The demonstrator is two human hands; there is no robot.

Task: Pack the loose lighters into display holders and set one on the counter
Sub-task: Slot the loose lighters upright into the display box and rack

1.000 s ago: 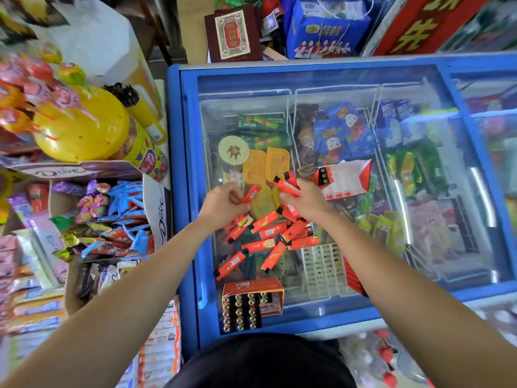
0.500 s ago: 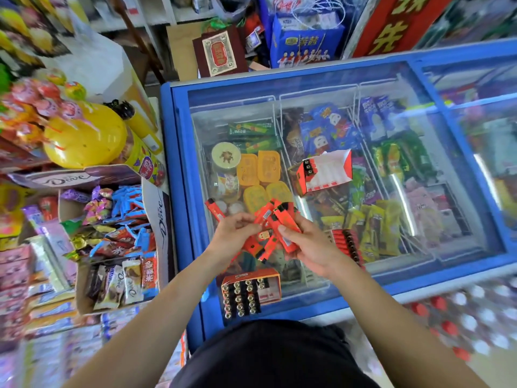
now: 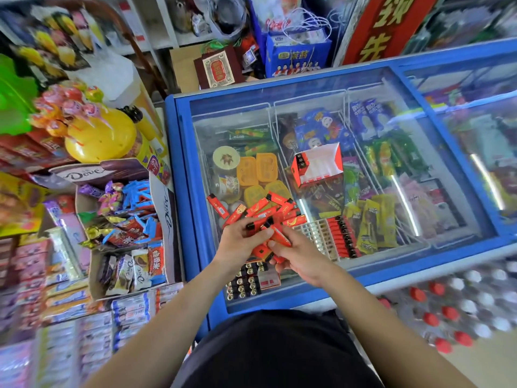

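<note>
- Blue-framed chest freezer (image 3: pixel 174 191) with a sliding glass lid: used as the work surface. All the lighter stock listed below lies on its glass, at the near left end.
- Red-and-white cardboard display carton (image 3: pixel 319 166), open and tipped on its side: set on the glass well beyond the hands. No lighters are seen in it.
- White plastic grid tray (image 3: pixel 314 235), just right of the hands: its near cells are seen empty, while its right-hand rows are filled with red, black-capped lighters. It is judged to be the holder now being packed.
- Orange cardboard filled holder (image 3: pixel 247 284), rows of black caps upward: placed at the near edge of the glass, partly hidden under the wrists.
- Left hand (image 3: pixel 240 245): fingers curled, with one black-capped lighter pinched at the fingertips.
- Right hand (image 3: pixel 303 257): cupped palm-up, with fingers closed round a bundle of red lighters (image 3: pixel 277 236).
- Heap of loose red plastic lighters (image 3: pixel 268 208), lying crosswise just beyond the fingertips, ungathered.
- Lone lighter (image 3: pixel 216 205), apart at the heap's left.
- Step in hand, as judged: lighters are being collected and squared up for loading, so packing is only partly done.
- Next move, as judged: the bundle must be turned caps-up and aligned with the empty cells, then fed in singly.
</note>
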